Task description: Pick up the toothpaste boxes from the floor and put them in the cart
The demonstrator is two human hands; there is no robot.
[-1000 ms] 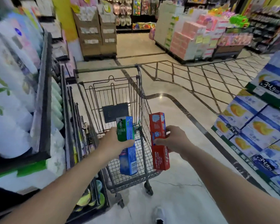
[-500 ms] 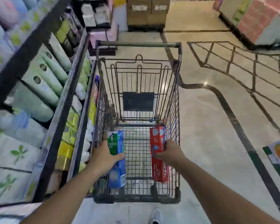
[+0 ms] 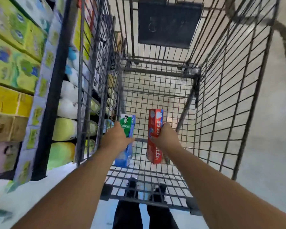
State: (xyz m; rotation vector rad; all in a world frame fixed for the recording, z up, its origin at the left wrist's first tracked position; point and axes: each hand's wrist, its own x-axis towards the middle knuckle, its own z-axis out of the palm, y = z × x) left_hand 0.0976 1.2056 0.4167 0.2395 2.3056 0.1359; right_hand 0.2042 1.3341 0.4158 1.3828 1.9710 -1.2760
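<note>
I look straight down into a dark wire shopping cart (image 3: 220, 103). My left hand (image 3: 116, 138) grips a green-and-blue toothpaste box (image 3: 126, 124) by its middle, held lengthwise low inside the basket near the left wall. My right hand (image 3: 166, 138) grips a red toothpaste box (image 3: 155, 120) the same way, a little to the right. Both boxes hang just above the cart's wire floor; I cannot tell whether their lower ends touch it. The basket holds nothing else.
A shelf unit (image 3: 49, 100) packed with green, yellow and white packages stands tight against the cart's left side. A dark panel (image 3: 168, 22) hangs on the cart's far end. Pale stone floor (image 3: 267, 146) spreads to the right. My dark trouser legs (image 3: 144, 215) show below the cart.
Both hands have gone from beside and above the cart down deep into its basket, carrying the two boxes. My head has tilted steeply downward and moved over the cart.
</note>
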